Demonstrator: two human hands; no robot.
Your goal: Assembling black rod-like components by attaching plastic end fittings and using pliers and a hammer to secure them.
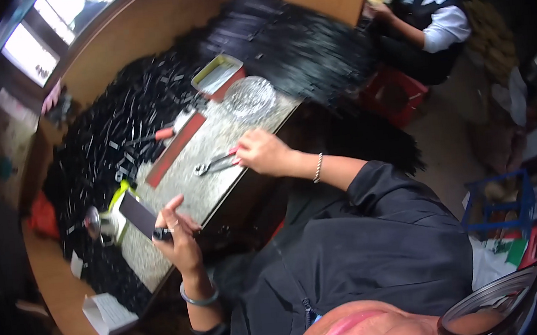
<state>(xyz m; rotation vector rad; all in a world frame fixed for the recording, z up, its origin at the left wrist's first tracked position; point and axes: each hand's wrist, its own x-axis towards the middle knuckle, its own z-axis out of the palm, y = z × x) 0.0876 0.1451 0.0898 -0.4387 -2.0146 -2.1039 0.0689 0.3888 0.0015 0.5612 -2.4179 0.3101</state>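
The pliers [208,169] lie just over the table [219,189], at the middle of the frame, with their head toward the left and red on the handles. The right hand [266,153] grips the handle ends, its fingers curled in and pressed together.

Left of that and lower, the left hand [182,235] holds a small black piece [162,233] at its fingertips – pinched, it seems, while another finger stands out apart. A dark strip [137,214] runs up and left from there; whether it joins the piece, I cannot tell.

Above the pliers a red bar [176,150] lies slantwise on the table, with an orange handle [164,133] just beside it. Farther up stand a red box [217,90] with a pale inside and, next to it, a round silvery dish [250,99].

Black strips [142,108] heap up across the left and top of the table – blurred toward the upper right. There, a co-worker [435,31] sits with both hands raised, near a red stool [395,97]. A blue crate [500,201] stands at the right.
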